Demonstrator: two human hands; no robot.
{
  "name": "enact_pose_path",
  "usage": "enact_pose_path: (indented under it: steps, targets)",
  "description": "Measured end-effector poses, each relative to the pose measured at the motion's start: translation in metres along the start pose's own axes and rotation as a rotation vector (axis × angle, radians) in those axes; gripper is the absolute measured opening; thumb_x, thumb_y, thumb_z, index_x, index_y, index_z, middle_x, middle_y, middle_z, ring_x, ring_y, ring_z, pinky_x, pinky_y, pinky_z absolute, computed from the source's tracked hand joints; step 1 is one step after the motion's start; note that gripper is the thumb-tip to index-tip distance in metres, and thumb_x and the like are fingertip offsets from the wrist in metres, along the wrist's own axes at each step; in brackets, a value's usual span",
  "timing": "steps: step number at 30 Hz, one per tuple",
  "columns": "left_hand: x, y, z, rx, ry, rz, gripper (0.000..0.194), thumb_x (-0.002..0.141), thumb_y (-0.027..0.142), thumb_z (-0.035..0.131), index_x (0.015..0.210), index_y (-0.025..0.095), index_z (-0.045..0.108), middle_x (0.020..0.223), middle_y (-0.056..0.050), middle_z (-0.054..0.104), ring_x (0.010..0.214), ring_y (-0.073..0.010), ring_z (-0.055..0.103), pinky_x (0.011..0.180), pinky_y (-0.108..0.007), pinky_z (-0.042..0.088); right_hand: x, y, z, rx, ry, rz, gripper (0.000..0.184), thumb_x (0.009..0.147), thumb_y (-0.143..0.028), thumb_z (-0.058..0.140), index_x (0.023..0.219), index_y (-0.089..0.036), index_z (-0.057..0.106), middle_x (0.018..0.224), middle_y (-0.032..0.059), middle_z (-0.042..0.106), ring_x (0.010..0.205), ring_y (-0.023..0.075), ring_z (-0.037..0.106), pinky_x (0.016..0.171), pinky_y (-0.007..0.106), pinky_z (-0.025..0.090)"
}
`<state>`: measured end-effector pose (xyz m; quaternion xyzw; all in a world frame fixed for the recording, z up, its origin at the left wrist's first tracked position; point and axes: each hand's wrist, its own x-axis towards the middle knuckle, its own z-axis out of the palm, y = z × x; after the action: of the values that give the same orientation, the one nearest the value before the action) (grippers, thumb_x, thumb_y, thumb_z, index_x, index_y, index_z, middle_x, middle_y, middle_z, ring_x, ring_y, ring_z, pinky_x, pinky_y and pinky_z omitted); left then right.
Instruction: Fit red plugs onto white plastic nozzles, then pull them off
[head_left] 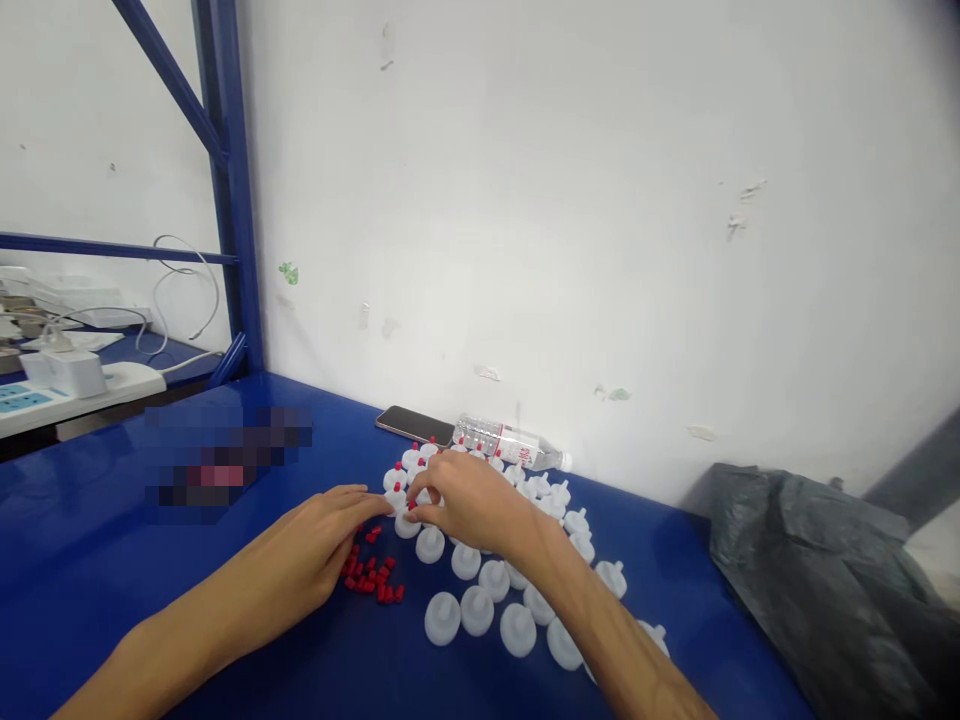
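Note:
My right hand (465, 495) reaches over a group of white nozzle lids, each with a round base and a narrow spout. Its thumb and forefinger are closed round a small red cap (411, 506) at the spout of one white lid (406, 525). Beside it, my left hand (337, 525) has its fingers stretched out, the fingertips touching or very near a lid (395, 497) topped with red. Several loose red caps (367, 575) lie under and below my left hand. Lids at the back carry red tips; those in front, such as this bare lid (442, 618), have none. My right forearm hides some lids.
Behind the lids, a phone (415, 424) and a clear plastic bottle (514, 443) lie by the wall. A dark plastic bag (817, 570) sits at the right of the blue table (300, 660). A power strip (82, 395) and blue metal frame (238, 200) stand left.

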<state>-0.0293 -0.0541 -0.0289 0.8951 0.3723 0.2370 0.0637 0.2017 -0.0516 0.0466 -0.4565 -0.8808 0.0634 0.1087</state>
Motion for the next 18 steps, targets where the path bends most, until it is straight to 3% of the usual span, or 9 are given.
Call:
enact_pose_path:
  steps: [3, 6, 9, 12, 18]
  targets:
    - [0.001, 0.002, -0.003, -0.003, -0.004, 0.003, 0.043, 0.098, 0.013, 0.032, 0.128, 0.026, 0.060, 0.127, -0.007, 0.068, 0.117, -0.0219, 0.063, 0.100, -0.038, 0.052, 0.001, 0.000, 0.003, 0.036, 0.013, -0.020, 0.004, 0.086, -0.027, 0.072, 0.086, -0.023, 0.073, 0.086, 0.0023, 0.070, 0.090, 0.0200, 0.063, 0.075, 0.030, 0.045]
    - [0.004, 0.006, -0.006, -0.026, -0.007, -0.026, 0.040, 0.100, 0.016, 0.032, 0.124, 0.026, 0.062, 0.124, -0.007, 0.068, 0.113, -0.0226, 0.064, 0.099, -0.039, 0.052, -0.004, 0.001, -0.004, 0.109, 0.057, -0.016, 0.003, 0.089, -0.024, 0.065, 0.090, -0.022, 0.067, 0.095, 0.0026, 0.071, 0.092, 0.0192, 0.064, 0.079, 0.030, 0.046]
    - [0.007, 0.013, -0.011, -0.053, 0.029, -0.047, 0.036, 0.102, 0.021, 0.033, 0.124, 0.027, 0.061, 0.122, -0.007, 0.067, 0.110, -0.0230, 0.064, 0.096, -0.040, 0.051, -0.009, -0.003, -0.012, 0.198, 0.098, -0.001, 0.007, 0.093, -0.022, 0.054, 0.097, -0.022, 0.058, 0.097, 0.0024, 0.071, 0.088, 0.0167, 0.065, 0.075, 0.028, 0.047]
    - [0.009, 0.021, -0.018, -0.081, 0.100, -0.030, 0.028, 0.101, 0.031, 0.043, 0.124, 0.025, 0.058, 0.114, -0.008, 0.068, 0.102, -0.0237, 0.064, 0.089, -0.038, 0.052, -0.011, -0.012, -0.017, 0.262, 0.095, -0.016, 0.005, 0.093, -0.028, 0.056, 0.096, -0.023, 0.056, 0.093, -0.0002, 0.072, 0.079, 0.0147, 0.064, 0.068, 0.026, 0.045]
    - [0.011, 0.023, -0.024, -0.113, 0.166, 0.040, 0.022, 0.097, 0.039, 0.052, 0.111, 0.026, 0.062, 0.098, -0.004, 0.069, 0.086, -0.0211, 0.063, 0.074, -0.032, 0.051, -0.009, -0.020, -0.021, 0.567, -0.034, 0.011, 0.034, 0.081, -0.043, 0.073, 0.098, -0.027, 0.047, 0.080, -0.0061, 0.070, 0.067, 0.0149, 0.058, 0.062, 0.027, 0.042]
